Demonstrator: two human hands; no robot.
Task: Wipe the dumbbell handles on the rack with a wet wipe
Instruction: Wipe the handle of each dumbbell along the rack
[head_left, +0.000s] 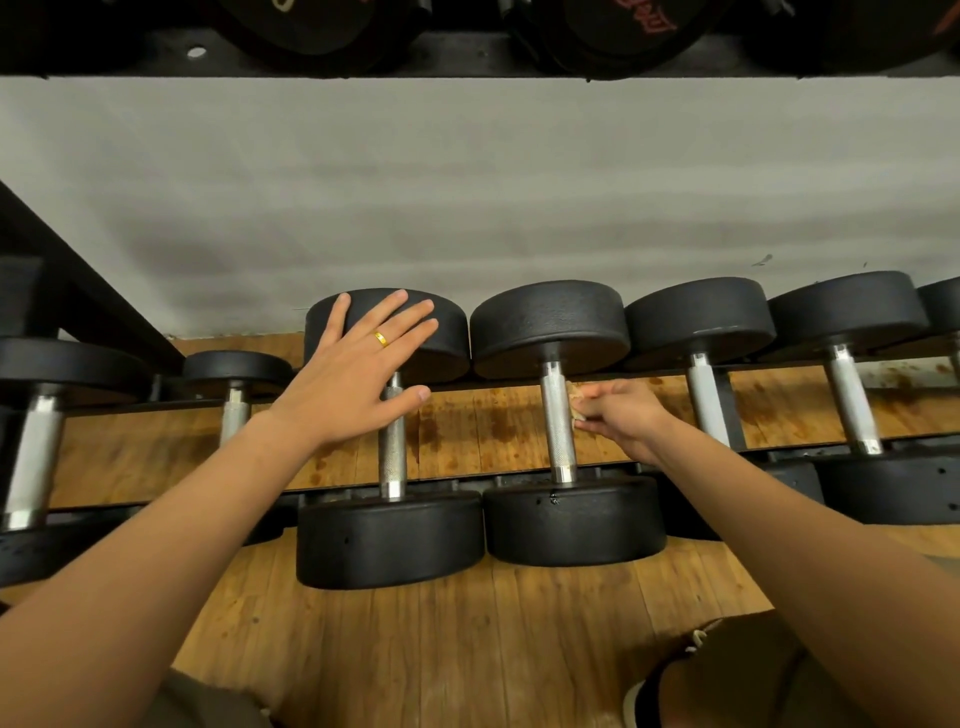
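Several black dumbbells lie along the lower rack (83, 291) above a stained wooden floor (467, 649), with a grey wall (467, 182) behind. The left hand (358, 374), wearing a gold ring (382, 339), rests flat with straight, spread fingers on the far head of one dumbbell (389, 540). Just to its right, the next dumbbell's knurled steel handle (557, 431) shows dull and speckled; the right hand (623, 415) pinches a crumpled wet wipe (576, 402) against its right side

Room between handles (557, 415); heads (550, 322) packed close, perhaps touching; upper shelf (467, 57) overhead.
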